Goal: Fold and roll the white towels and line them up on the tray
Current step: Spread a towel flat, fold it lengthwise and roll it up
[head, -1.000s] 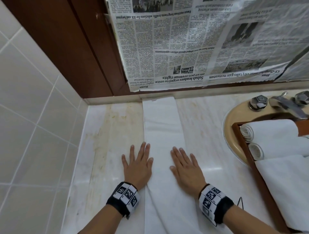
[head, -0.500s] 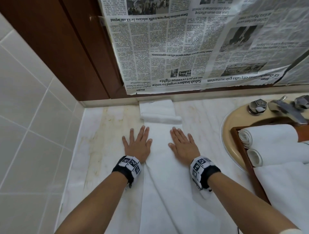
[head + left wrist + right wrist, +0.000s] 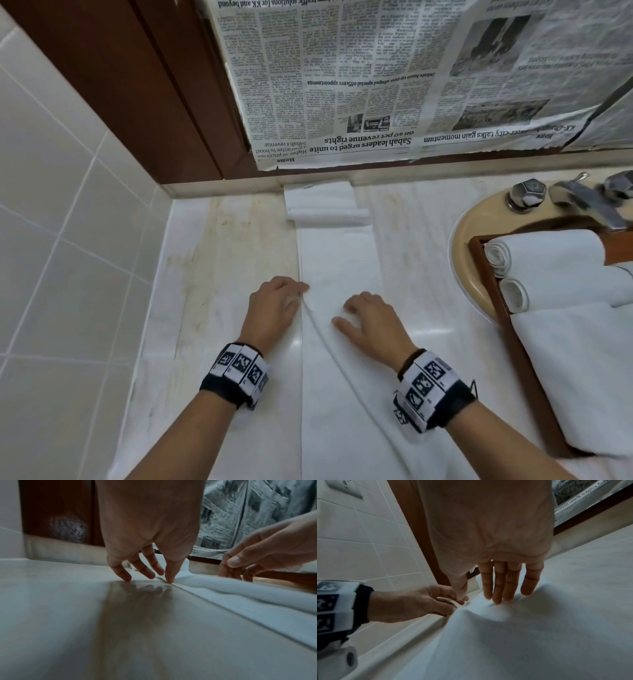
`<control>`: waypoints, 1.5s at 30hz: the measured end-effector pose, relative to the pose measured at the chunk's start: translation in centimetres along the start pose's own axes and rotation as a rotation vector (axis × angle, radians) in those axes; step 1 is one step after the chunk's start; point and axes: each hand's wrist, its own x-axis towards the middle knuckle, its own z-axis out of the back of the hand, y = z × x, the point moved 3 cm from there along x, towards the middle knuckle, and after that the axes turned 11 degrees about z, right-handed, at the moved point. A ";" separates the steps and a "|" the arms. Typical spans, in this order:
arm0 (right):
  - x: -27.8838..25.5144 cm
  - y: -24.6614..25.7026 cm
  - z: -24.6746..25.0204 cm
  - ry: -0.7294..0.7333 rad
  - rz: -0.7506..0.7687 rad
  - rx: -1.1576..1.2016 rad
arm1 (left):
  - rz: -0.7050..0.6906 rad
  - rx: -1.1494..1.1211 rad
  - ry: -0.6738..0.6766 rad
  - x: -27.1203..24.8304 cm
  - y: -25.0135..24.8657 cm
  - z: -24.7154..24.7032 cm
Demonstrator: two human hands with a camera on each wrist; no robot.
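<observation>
Head view: white towel (image 3: 339, 270) folded into a long strip on the marble counter (image 3: 219, 274), far end curled over near the back wall.
Left hand (image 3: 274, 308): at the strip's left edge, fingers bent, tips on counter and towel edge; grip not clear, cannot tell.
Right hand (image 3: 370, 325): on top of the strip, fingers fairly straight, tips pressing the cloth.
Tray (image 3: 493, 284): wooden, over the sink (image 3: 462, 246), right of the strip, holding two rolled towels (image 3: 548, 253) and a flat one.
Wall: newspaper (image 3: 376, 85) hanging.
</observation>
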 end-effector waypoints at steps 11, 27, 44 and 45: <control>-2.4 2.8 -0.9 0.089 -0.090 0.140 | 0.055 -0.029 0.061 -1.2 -1.2 -0.3; -4.1 9.8 -6.4 0.183 -0.161 -0.034 | 0.024 -0.098 0.080 -3.1 0.4 -0.3; -2.0 3.8 -0.9 0.003 0.084 0.000 | 0.083 -0.081 -0.106 -2.9 1.0 -0.1; -0.7 3.0 -0.6 0.003 0.109 -0.105 | 0.096 -0.037 -0.111 -2.4 0.4 -0.1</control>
